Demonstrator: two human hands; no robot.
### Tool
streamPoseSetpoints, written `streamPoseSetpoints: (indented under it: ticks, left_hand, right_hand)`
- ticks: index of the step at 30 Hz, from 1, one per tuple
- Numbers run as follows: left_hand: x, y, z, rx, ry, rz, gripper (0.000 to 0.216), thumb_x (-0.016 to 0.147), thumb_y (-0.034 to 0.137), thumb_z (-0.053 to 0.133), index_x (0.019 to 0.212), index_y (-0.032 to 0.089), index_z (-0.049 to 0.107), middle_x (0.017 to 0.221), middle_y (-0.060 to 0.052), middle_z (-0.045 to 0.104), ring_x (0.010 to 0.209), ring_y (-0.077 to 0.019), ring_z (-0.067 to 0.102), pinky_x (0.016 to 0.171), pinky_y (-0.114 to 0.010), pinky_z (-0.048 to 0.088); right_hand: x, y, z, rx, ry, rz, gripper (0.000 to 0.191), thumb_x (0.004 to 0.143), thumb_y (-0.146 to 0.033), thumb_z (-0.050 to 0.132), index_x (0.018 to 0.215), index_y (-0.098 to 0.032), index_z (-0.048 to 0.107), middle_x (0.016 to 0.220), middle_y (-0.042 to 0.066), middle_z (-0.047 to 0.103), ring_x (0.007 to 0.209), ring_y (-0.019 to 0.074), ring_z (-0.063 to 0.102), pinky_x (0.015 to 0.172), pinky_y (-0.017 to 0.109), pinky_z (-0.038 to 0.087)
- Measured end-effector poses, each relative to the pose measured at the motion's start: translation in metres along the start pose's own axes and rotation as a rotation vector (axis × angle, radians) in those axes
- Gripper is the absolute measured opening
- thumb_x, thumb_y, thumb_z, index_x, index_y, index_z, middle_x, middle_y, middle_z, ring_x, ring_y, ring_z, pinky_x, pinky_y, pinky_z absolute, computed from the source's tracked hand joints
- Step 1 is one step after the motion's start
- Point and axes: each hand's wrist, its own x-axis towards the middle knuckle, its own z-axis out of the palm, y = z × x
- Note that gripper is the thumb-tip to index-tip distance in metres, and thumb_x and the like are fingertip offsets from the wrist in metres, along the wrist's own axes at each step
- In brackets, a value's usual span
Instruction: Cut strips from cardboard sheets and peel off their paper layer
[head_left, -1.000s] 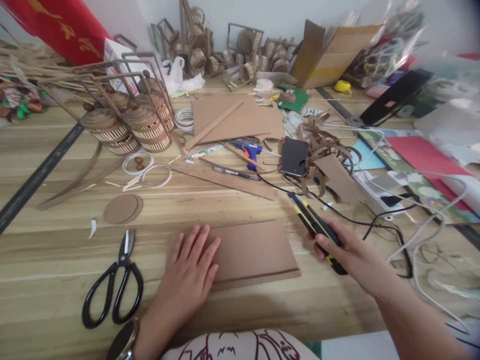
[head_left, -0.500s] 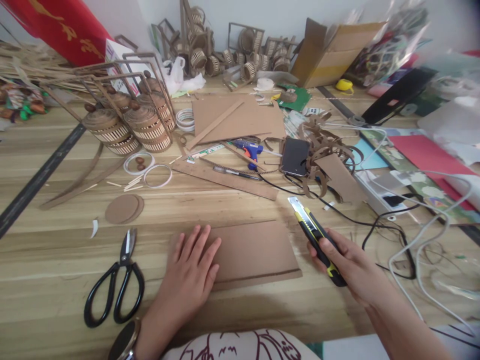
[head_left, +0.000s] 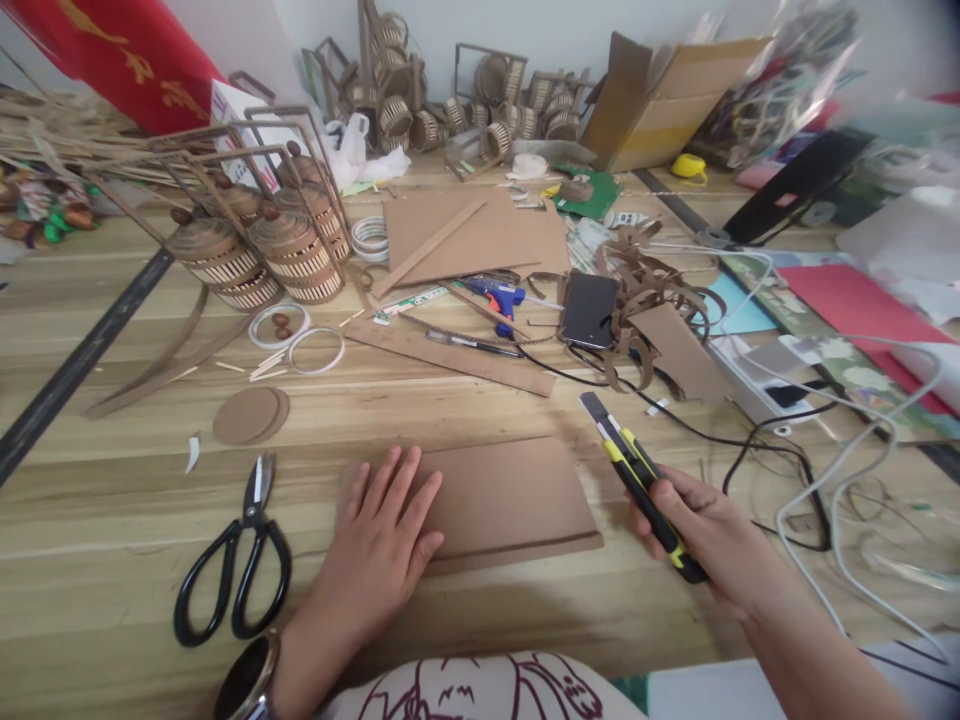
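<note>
My left hand [head_left: 386, 535] lies flat with fingers spread on the left part of a brown cardboard piece [head_left: 517, 495], covering that end. Along the cardboard's near edge runs a darker narrow strip. To the right, my right hand [head_left: 697, 530] is wrapped round a black and yellow utility knife [head_left: 649, 495], held up apart from the cardboard with its blade out and pointing away to the upper left. Black-handled scissors [head_left: 244, 560] rest on the table left of my left hand. Two overlapping cardboard discs [head_left: 250, 415] lie beyond the scissors.
Lidded small baskets [head_left: 296, 245] with tall handles stand at the back left. Tape rings [head_left: 316, 352], a blue glue gun [head_left: 499, 297], a phone [head_left: 590, 308] and curled cardboard strips [head_left: 645, 290] lie beyond the cardboard. White and black cables [head_left: 795, 470] cross the right side.
The utility knife has shifted slightly right, and its blade has turned so that it looks darker. My left hand stays on the cardboard. The view has moved a little.
</note>
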Motion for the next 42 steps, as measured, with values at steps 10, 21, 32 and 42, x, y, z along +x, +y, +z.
streamPoseSetpoints:
  ticks: [10, 21, 32, 42]
  left_hand:
    - [0.011, 0.008, -0.027, -0.145, 0.018, 0.194, 0.047, 0.102, 0.050, 0.041, 0.122, 0.013, 0.062, 0.148, -0.020, 0.050, 0.140, -0.0369, 0.040, 0.109, -0.056, 0.038]
    - [0.032, 0.033, -0.007, -0.285, -0.021, 0.287, 0.018, 0.093, 0.029, 0.065, 0.082, 0.016, 0.061, 0.134, -0.015, 0.064, 0.134, -0.0347, 0.052, 0.108, -0.053, 0.048]
    - [0.037, 0.018, -0.009, -0.228, -0.004, 0.233, 0.019, 0.099, 0.022, 0.051, 0.082, 0.017, 0.057, 0.136, -0.016, 0.062, 0.135, -0.0339, 0.050, 0.107, -0.055, 0.049]
    - [0.040, 0.004, -0.002, -0.235, -0.075, 0.192, 0.014, 0.098, 0.025, 0.053, 0.091, 0.015, 0.058, 0.139, -0.020, 0.057, 0.135, -0.0358, 0.049, 0.105, -0.056, 0.050]
  right_hand:
    - [-0.009, 0.017, -0.028, -0.387, 0.094, -0.271, 0.053, 0.088, -0.067, 0.051, 0.119, -0.027, 0.066, 0.106, 0.007, 0.073, 0.099, 0.0265, 0.069, 0.086, 0.037, 0.058]
    - [-0.014, 0.010, -0.026, -0.587, 0.026, -0.355, 0.054, 0.085, -0.058, 0.061, 0.131, -0.029, 0.059, 0.122, 0.006, 0.072, 0.110, 0.0289, 0.068, 0.095, 0.042, 0.056]
    - [-0.010, 0.002, -0.020, -0.687, 0.041, -0.468, 0.040, 0.091, -0.048, 0.057, 0.124, -0.028, 0.065, 0.107, 0.009, 0.069, 0.103, 0.0260, 0.067, 0.091, 0.040, 0.056]
    - [-0.002, 0.013, -0.017, -0.833, 0.030, -0.517, 0.041, 0.095, -0.045, 0.051, 0.130, -0.028, 0.063, 0.115, 0.009, 0.067, 0.109, 0.0254, 0.066, 0.097, 0.041, 0.054]
